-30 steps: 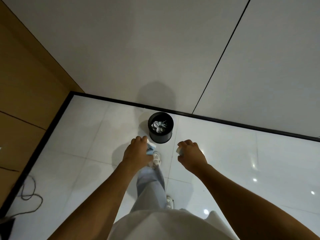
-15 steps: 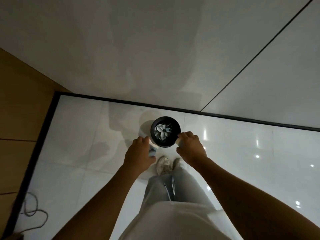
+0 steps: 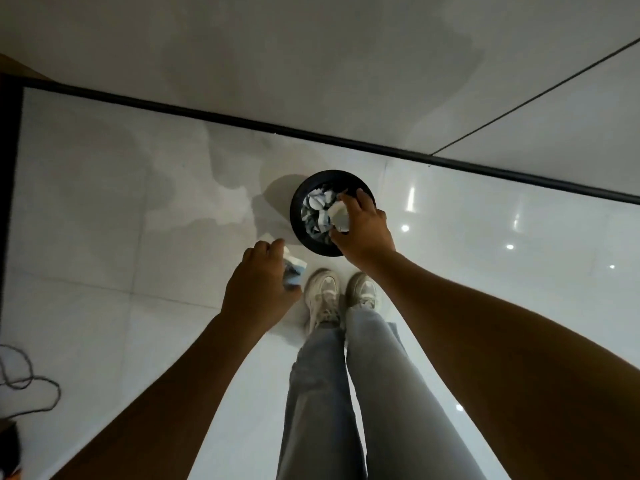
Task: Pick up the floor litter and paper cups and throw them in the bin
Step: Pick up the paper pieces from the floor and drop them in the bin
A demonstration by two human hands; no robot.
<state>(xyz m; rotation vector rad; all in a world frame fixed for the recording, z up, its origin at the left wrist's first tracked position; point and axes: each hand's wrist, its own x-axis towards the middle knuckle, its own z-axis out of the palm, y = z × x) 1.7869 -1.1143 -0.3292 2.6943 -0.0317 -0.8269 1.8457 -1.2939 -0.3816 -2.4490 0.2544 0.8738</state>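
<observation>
She stands right at the black bin [image 3: 313, 241], which sits on the white tiled floor [image 3: 104, 237] close to the dark skirting along the wall. Her right hand [image 3: 363, 226] is over the bin's mouth, fingers curled round a white paper cup [image 3: 338, 215], which hangs just above the heap of crumpled paper [image 3: 317, 211] filling the bin. Her left hand [image 3: 258, 285] is short of the rim, above the floor beside her shoes [image 3: 341, 292], and it grips a wad of white and blue litter [image 3: 293, 270].

The cup looks feather-light and thin-walled; I'd guess a hard squeeze would buckle it, so a loose hold round the body suits it. The wad is soft and already crushed, nothing there to break, though a loose scrap could flutter out. With the bin this full, whatever is dropped may perch on top or roll off the edge.

A cable [image 3: 31, 386] lies by the floor's left edge.
</observation>
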